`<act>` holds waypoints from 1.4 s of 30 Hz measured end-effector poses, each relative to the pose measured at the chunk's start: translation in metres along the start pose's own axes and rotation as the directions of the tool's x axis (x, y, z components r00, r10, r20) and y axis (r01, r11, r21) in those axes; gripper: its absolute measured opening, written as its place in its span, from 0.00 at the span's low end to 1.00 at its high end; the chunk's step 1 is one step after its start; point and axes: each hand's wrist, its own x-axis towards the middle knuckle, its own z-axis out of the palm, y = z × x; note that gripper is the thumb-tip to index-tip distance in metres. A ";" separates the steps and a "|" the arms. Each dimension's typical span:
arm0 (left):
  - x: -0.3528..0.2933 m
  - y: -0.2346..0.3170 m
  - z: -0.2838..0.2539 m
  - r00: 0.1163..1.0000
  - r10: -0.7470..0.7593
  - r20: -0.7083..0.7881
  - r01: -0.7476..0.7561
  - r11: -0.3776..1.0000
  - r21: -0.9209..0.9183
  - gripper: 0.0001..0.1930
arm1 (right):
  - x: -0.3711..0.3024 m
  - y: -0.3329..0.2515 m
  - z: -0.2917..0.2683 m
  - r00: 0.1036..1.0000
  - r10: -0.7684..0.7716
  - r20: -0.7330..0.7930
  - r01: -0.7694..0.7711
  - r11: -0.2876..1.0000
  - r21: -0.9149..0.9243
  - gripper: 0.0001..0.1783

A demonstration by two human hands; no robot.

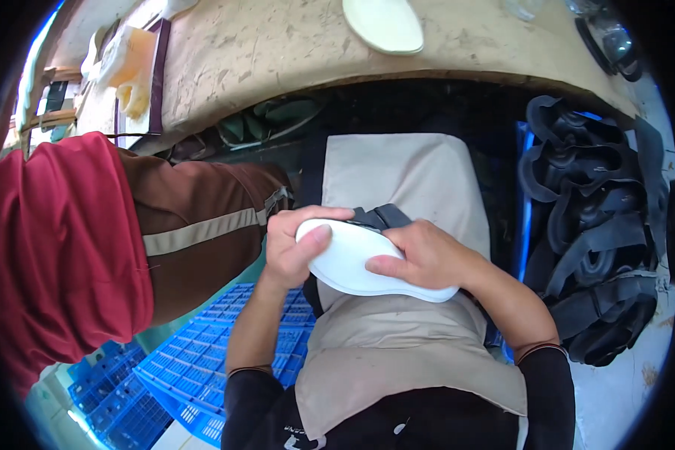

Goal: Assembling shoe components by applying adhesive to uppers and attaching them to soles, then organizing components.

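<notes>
Both hands hold a white sandal sole [349, 255] over my lap, its broad pale face turned up toward me. My left hand [286, 241] grips the left end, thumb on top and fingers curled beneath. Toward the other end, my right hand [427, 255] pinches the sole with its thumb laid across the face. Black straps [386, 216] stick out past the sole's far edge, between the two hands. How they join the underside is hidden. A beige apron [405, 172] covers my lap below.
A worn tan worktable [277, 56] curves across ahead, bearing another pale sole [386, 26]. Several black strap uppers [585, 180] are piled in a blue-edged container at right. Another person in a red shirt [67, 247] sits close at left. Blue plastic crates [191, 352] stand at lower left.
</notes>
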 end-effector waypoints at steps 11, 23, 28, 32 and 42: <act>0.000 -0.028 0.018 0.941 0.282 -0.186 -0.303 0.948 -0.096 0.33 | -0.028 0.030 -0.028 0.820 -0.166 -0.547 0.572 0.258 0.779 0.67; 0.036 -0.029 0.028 0.946 -0.216 -0.241 0.016 0.776 -0.631 0.24 | -0.004 0.054 0.008 0.951 -0.169 -0.258 0.300 0.704 0.643 0.51; 0.039 -0.017 0.022 0.959 -0.148 -0.244 -0.078 0.687 -0.723 0.19 | -0.004 0.014 0.035 0.862 -0.089 -0.499 0.336 0.838 0.431 0.45; 0.043 -0.028 0.022 0.959 -0.140 -0.247 -0.078 0.705 -0.705 0.17 | -0.004 0.012 0.032 0.884 -0.083 -0.461 0.293 0.866 0.406 0.42; 0.043 -0.028 0.024 0.964 -0.172 -0.202 -0.044 0.648 -0.760 0.16 | 0.009 0.014 0.029 0.905 -0.089 -0.417 0.270 0.877 0.398 0.40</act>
